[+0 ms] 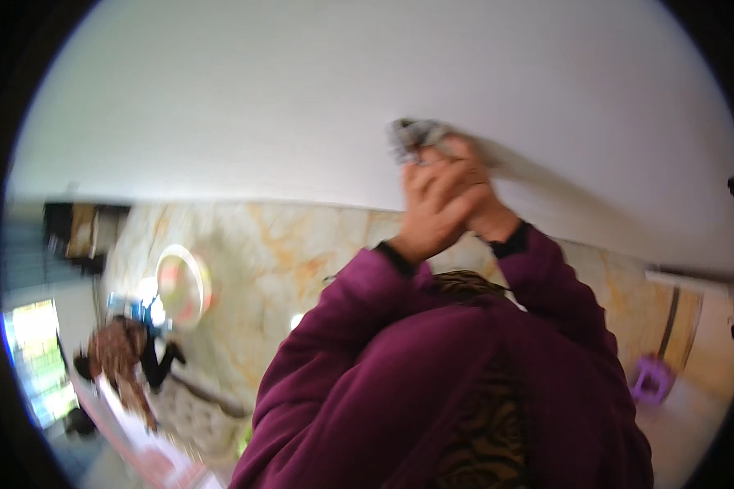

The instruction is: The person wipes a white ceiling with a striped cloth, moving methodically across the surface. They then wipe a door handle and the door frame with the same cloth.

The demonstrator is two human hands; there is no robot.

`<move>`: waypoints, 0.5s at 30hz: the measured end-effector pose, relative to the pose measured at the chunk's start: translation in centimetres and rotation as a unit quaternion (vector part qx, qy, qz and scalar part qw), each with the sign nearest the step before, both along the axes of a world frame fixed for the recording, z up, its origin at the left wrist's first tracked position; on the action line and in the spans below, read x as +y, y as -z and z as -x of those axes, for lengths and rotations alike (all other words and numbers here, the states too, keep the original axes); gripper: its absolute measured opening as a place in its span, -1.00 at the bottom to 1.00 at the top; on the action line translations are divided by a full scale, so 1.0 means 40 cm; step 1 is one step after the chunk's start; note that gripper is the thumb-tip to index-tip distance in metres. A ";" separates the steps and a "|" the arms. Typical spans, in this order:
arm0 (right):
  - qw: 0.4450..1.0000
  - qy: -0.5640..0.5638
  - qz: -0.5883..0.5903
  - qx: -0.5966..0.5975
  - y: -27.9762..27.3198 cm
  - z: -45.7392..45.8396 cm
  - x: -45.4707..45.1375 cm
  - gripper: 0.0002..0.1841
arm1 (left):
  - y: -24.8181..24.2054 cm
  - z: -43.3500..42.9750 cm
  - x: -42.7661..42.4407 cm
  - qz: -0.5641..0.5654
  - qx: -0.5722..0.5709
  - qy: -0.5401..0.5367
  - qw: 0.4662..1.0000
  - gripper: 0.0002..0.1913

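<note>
A crumpled grey cloth, blurred, lies against a smooth white wall-like surface. My right hand is at the cloth, its fingers bent around it and partly hidden. Across it lies my left hand, fingers over the back of the right; whether these also grip the cloth is unclear. Both hands are close together, just beyond the edge where the white surface meets a marble-patterned one. A dark shadow runs from the hands to the right.
Lower left, a person in a brown patterned top leans near a bright window. A round white-rimmed thing and a tufted grey surface are nearby. Lower right shows a purple plastic stool.
</note>
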State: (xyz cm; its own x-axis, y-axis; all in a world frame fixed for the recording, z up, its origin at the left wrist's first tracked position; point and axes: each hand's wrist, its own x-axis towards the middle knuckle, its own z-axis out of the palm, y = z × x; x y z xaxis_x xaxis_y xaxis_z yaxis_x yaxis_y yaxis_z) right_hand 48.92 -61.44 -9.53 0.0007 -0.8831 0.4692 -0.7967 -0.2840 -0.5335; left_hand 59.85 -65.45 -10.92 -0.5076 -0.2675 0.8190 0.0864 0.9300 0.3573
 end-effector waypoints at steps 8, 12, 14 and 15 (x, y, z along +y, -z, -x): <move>0.953 0.223 0.073 0.194 -0.078 0.168 0.282 -0.70 | -0.096 0.175 0.200 0.136 -0.075 0.096 0.983 -0.41; 0.939 0.275 0.066 0.196 -0.111 0.282 0.447 -0.82 | -0.167 0.290 0.319 0.192 -0.114 0.163 0.961 -0.42; 0.902 0.348 0.170 0.192 -0.140 0.346 0.529 -0.79 | -0.197 0.332 0.382 0.132 -0.134 0.222 0.957 -0.43; 0.872 0.395 0.213 0.196 -0.157 0.389 0.569 -0.75 | -0.209 0.344 0.397 0.084 -0.159 0.247 0.952 -0.38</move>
State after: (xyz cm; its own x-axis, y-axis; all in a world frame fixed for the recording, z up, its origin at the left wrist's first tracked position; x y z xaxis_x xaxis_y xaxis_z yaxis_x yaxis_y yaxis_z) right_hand 33.37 -38.68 -3.23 -0.2937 -0.4261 0.8557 -0.9312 0.3298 -0.1554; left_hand 46.07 -49.59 -2.54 -0.7667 0.1891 0.6135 0.4400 0.8507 0.2876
